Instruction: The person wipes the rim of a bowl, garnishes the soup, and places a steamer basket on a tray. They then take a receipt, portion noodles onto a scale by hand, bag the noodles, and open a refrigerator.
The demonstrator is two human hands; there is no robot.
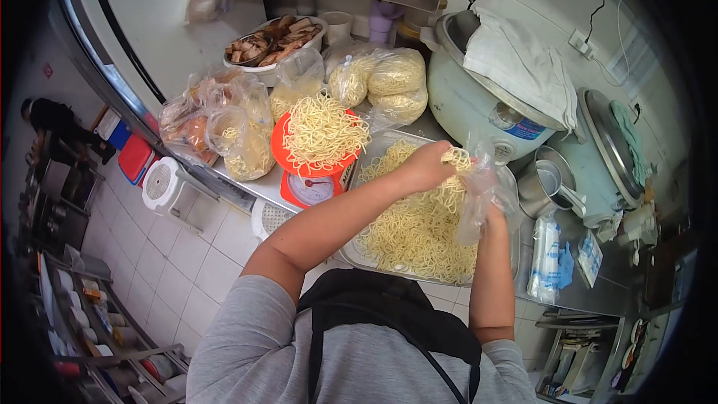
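Observation:
My left hand (pixel 425 166) is shut on a bunch of yellow noodles (pixel 455 158) and holds it at the mouth of a clear plastic bag (pixel 479 194). My right hand (pixel 495 213) grips that bag from below, mostly hidden behind the plastic. Both hands hover over a metal tray (pixel 351 254) heaped with loose noodles (pixel 415 236). To the left, an orange scale (pixel 308 185) carries a pile of noodles (pixel 323 131) on its pan.
Several filled noodle bags (pixel 389 82) and more bags (pixel 239 135) lie behind and left of the scale. A bowl of sliced meat (pixel 277 41) stands at the back. Two rice cookers (pixel 479 97) (pixel 598 157) crowd the right, with a metal cup (pixel 542 183) beside them. A person (pixel 56 123) stands far left.

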